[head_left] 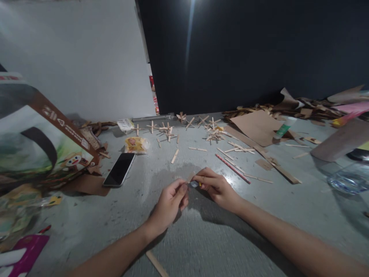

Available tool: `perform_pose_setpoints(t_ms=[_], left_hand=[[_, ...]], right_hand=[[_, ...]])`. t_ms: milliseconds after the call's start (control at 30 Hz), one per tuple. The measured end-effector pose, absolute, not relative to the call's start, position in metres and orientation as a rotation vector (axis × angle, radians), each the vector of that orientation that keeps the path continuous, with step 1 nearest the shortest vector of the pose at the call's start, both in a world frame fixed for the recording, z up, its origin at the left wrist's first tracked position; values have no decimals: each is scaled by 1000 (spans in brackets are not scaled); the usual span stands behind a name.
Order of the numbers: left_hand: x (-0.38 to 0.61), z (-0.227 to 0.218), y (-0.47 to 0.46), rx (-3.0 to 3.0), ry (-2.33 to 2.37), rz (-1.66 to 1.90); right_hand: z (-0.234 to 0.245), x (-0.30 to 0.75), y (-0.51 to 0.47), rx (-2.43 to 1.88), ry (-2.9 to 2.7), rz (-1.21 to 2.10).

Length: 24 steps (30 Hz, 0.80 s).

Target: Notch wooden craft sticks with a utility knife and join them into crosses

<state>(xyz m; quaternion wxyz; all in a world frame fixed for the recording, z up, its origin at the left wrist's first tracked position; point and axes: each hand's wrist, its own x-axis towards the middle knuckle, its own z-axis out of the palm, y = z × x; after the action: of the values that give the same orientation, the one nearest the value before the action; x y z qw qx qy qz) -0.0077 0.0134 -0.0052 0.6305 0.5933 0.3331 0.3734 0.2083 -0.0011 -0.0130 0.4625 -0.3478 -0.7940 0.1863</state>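
Note:
Both my hands meet low over the grey floor, near the middle of the view. My left hand (170,200) is curled, its fingertips pinched against a small grey object (194,184) with a bit of yellow showing. My right hand (215,185) is also closed, pinching the same small object from the other side. I cannot make out what the object is. A pale wooden stick end (191,177) shows just behind the fingers.
A black phone (119,169) lies to the left beside a printed cardboard box (43,138). Several wooden sticks (170,132) and stick crosses are scattered ahead, with a red pencil (232,168), cardboard sheets (256,127), a glue bottle (284,128) and a glass bowl (350,179).

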Motion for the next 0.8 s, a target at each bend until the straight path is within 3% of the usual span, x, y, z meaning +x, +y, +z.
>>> perform_pose_setpoints(t_ms=[800], left_hand=[[-7, -5, 13, 1365, 767, 851]], right_hand=[[-12, 209, -1, -884, -1961, 451]])
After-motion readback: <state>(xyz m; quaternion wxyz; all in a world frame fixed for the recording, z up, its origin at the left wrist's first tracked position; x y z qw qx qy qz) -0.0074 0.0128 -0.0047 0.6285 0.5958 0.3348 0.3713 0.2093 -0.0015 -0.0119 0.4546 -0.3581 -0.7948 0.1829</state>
